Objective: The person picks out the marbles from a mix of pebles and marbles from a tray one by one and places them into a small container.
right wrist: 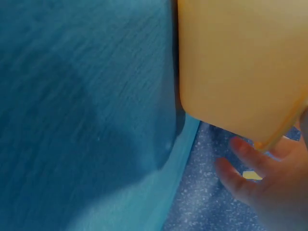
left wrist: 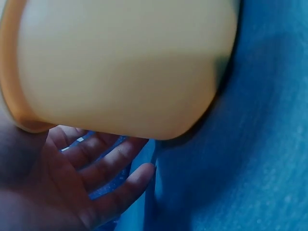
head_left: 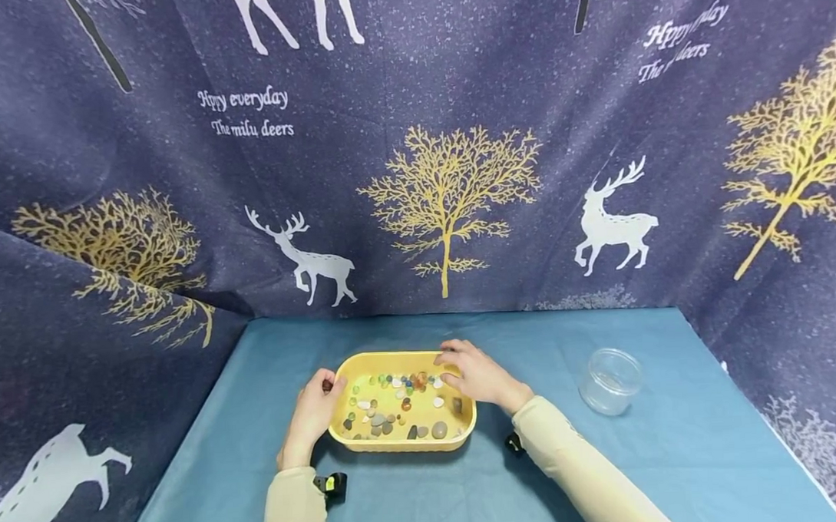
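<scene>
A yellow plastic basin (head_left: 404, 445) with rounded corners sits on the blue cloth. Small stones (head_left: 439, 429), grey, white and brown, lie scattered in it among glass marbles (head_left: 384, 381). At its left end my left hand (head_left: 314, 410) holds the rim, thumb over the edge; in the left wrist view the other fingers (left wrist: 126, 190) spread outside the wall. Over the back right corner reaches my right hand (head_left: 480, 374), thumb above the inside and fingers loosely bent. The right wrist view shows two fingertips (right wrist: 230, 171) apart from the outer wall.
To the right stands a clear round plastic jar (head_left: 610, 381) on the blue tablecloth (head_left: 673, 436). Behind the table hangs a dark blue curtain (head_left: 403, 238) printed with deer and trees, which also runs along the left side.
</scene>
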A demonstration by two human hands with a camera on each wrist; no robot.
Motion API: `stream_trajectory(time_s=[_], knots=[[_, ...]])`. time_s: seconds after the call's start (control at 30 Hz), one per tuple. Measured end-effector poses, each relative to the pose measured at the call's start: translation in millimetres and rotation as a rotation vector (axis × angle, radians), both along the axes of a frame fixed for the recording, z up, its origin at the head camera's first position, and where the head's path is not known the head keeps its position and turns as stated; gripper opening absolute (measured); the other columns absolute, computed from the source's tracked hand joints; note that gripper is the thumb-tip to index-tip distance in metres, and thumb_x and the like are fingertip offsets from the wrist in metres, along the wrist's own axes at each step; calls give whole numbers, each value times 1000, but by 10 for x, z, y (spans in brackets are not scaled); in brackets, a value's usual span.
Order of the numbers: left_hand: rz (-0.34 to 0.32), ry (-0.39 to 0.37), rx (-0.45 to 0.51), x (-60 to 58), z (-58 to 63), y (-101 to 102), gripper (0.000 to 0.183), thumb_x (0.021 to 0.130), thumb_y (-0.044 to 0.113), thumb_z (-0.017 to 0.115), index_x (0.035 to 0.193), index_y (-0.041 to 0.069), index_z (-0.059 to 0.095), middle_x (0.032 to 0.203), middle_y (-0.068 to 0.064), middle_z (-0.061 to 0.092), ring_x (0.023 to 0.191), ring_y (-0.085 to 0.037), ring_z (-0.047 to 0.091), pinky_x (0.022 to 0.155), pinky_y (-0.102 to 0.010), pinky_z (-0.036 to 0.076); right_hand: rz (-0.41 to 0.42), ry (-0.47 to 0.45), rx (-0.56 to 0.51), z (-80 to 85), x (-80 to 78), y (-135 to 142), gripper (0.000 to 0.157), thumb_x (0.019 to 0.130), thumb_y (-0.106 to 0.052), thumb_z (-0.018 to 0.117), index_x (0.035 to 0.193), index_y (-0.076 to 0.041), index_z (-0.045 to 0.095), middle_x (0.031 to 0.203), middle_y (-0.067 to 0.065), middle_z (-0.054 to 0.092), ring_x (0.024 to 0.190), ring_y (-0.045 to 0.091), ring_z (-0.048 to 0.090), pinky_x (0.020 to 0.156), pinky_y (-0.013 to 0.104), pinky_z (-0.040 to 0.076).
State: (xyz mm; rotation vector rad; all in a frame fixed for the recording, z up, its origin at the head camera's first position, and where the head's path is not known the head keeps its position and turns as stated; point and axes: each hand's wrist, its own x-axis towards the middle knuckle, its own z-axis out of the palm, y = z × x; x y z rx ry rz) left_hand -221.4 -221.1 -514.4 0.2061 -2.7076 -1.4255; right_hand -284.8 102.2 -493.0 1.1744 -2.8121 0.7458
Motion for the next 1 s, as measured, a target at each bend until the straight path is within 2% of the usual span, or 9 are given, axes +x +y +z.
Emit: stream_trajectory(time_s=[0.2,0.37,0.43,0.67,0.8,1.0], knots=[[6,-11,8,22,5,-34,24,102,31,54,101,8,53,90,-8,53,71,-20,49,61,-33,42,3,-76,1,-37,-70,-80,26,96,-22,64,119,-11,66,140,20,47,131,38,41,102,56,35],[24,-31,-4,62,-13,-57,23,101,31,55,101,8,53,89,-8,52,71,-20,48,60,-32,41,10,-136,48,-53,-80,-177,27,94,-23,65,118,-13,67,137,17,50,127,39,44,99,53,39],[28,-29,-10,64,-18,-55,23,101,31,56,101,8,53,90,-8,52,71,-19,49,61,-32,41,0,-133,72,-40,-76,-205,26,93,-23,66,117,-15,67,136,16,51,126,39,45,96,55,40],[17,1,5,21,-33,16,22,101,31,56,102,9,53,91,-8,54,70,-20,49,61,-33,42,-79,-39,187,-9,-93,-251,14,89,-24,71,103,-24,74,135,10,55,123,36,48,90,61,40],[9,-7,34,13,-53,47,24,101,33,56,102,9,52,90,-8,53,70,-20,50,59,-33,43,-100,-12,204,-23,-107,-272,8,87,-25,74,95,-26,76,131,7,58,118,35,51,87,62,42],[21,0,29,23,-33,25,24,101,32,55,101,9,51,90,-8,52,69,-20,49,59,-33,42,-107,16,221,-49,-141,-337,7,85,-28,75,91,-30,77,128,3,60,120,34,49,90,65,38]])
